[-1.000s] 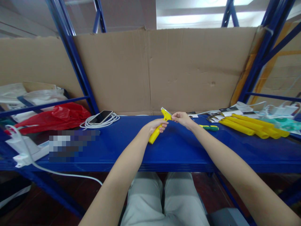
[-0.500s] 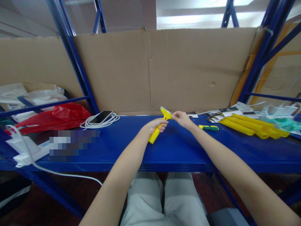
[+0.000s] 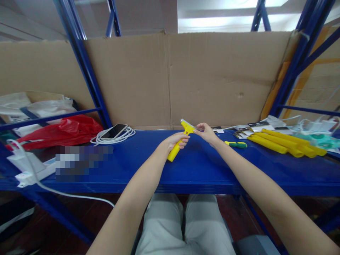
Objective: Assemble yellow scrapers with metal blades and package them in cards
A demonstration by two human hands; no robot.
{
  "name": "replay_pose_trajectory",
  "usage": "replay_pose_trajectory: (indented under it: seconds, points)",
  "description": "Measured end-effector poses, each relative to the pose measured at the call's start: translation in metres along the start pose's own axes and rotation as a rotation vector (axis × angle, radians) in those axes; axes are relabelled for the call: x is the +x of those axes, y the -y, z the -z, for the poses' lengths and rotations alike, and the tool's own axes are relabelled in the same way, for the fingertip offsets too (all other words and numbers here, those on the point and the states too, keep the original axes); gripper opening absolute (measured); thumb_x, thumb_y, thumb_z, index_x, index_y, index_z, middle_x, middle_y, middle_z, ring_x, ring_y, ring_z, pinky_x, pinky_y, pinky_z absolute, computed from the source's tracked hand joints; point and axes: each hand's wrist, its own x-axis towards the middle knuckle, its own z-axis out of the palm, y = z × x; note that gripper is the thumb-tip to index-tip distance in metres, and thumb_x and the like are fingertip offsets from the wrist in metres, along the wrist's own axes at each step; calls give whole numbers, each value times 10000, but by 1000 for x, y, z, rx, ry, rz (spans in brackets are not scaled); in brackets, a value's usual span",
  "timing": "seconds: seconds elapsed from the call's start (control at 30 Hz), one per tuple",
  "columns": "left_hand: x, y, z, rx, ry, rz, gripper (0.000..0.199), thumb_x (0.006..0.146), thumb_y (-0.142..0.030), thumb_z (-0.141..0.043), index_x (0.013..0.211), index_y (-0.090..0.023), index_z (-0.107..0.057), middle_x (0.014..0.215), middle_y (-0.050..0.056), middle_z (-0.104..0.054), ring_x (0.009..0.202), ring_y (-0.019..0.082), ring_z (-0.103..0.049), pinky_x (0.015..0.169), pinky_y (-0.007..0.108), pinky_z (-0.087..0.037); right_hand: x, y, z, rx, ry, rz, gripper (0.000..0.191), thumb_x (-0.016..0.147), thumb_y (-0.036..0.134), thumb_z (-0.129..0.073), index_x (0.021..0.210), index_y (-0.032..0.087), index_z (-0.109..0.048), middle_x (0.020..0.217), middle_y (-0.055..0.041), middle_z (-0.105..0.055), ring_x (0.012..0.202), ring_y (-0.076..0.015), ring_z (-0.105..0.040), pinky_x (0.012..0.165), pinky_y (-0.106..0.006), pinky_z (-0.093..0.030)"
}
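A yellow scraper (image 3: 174, 152) with a wide T-shaped head is tilted above the blue shelf top. My left hand (image 3: 177, 141) is wrapped round its handle just below the head. At the head's right end, my right hand (image 3: 205, 133) is closed in a pinch. A thin greyish strip, which looks like the blade (image 3: 198, 128), shows between its thumb and fingers. How far the strip runs into the head is too small to tell. To the right of my right hand lies a green and yellow screwdriver (image 3: 236, 144).
Several yellow scraper handles (image 3: 285, 142) lie at the right beside packets (image 3: 261, 125) and a teal bundle (image 3: 316, 139). On the left are a phone (image 3: 114, 131) on a coiled white cable (image 3: 129, 132), a red bag (image 3: 77, 129) and a power strip (image 3: 34, 175). Cardboard (image 3: 212, 81) stands behind.
My right hand's fingers have spread a little and shifted slightly right at the head's end, where the thin strip now shows. My left hand keeps its grip on the scraper.
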Motion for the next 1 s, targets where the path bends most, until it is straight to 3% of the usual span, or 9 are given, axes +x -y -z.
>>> replay_pose_trajectory:
  seconds: [0.13, 0.23, 0.43, 0.63, 0.87, 1.0]
  points:
    - [0, 0, -1, 22, -3, -10, 184, 780, -95, -494, 779, -208, -349, 454, -129, -328, 271, 25, -278, 306, 113, -207, -3, 4, 2, 107, 161, -70, 221, 684, 282, -668, 845, 172, -563, 892, -47, -649, 819, -143, -586, 766, -306, -463]
    - [-1, 0, -1, 29, 19, -12, 199, 770, -106, -517, 784, -210, -348, 464, -131, -325, 272, 24, -280, 307, 110, -213, -4, 6, 5, 153, 213, -99, 213, 682, 287, -671, 829, 172, -569, 835, -32, -656, 766, -136, -590, 695, -280, -468]
    - [-3, -1, -4, 55, 19, -21, 193, 773, -72, -456, 787, -220, -334, 474, -127, -321, 261, 32, -271, 296, 122, -205, -2, 7, 10, 186, 243, -119, 206, 655, 273, -698, 762, 179, -549, 687, 10, -611, 613, -100, -539, 559, -218, -417]
    - [-4, -3, -5, 80, 0, -13, 199, 775, -69, -448, 776, -223, -321, 466, -129, -317, 258, 31, -266, 298, 122, -206, -1, 8, 11, 181, 252, -99, 210, 660, 259, -707, 751, 181, -535, 645, 22, -594, 578, -91, -525, 545, -208, -414]
    - [-5, -4, -3, 71, -7, -74, 189, 786, -89, -451, 755, -219, -316, 453, -128, -320, 260, 27, -261, 294, 120, -193, -3, 8, 7, 84, 213, -70, 214, 743, 334, -662, 807, 174, -537, 727, -27, -640, 639, -118, -582, 607, -242, -469]
    - [-4, -3, 0, 51, -39, -96, 189, 786, -84, -456, 769, -219, -325, 456, -129, -324, 265, 26, -268, 299, 116, -197, -1, 9, 12, -110, 177, -37, 194, 819, 315, -574, 919, 149, -564, 886, -92, -669, 736, -139, -621, 684, -273, -498]
